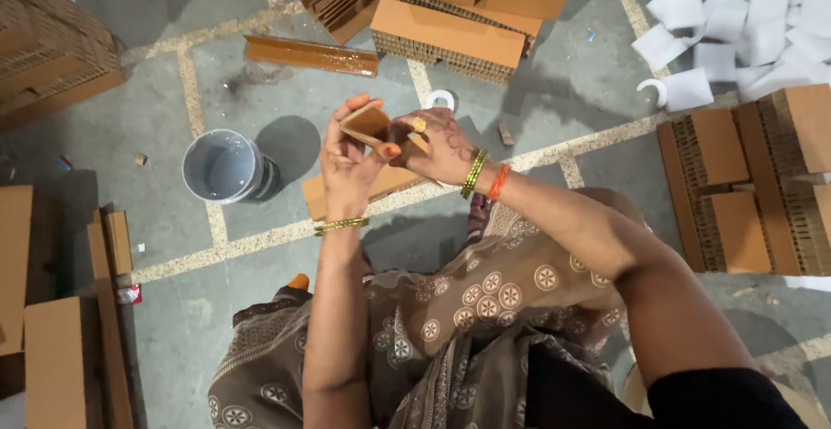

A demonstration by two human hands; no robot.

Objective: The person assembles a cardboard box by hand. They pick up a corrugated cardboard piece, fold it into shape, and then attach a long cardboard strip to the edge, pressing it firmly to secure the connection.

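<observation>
Brown cardboard piece (368, 123), grey bucket (222, 166), white paper sheets (736, 22) — brown skirt (450, 325) with cream circle motifs (gold bangles (473, 174)).

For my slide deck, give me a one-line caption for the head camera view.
Both hands, left hand and right hand, hold a small cardboard piece above a grey bucket.
</observation>
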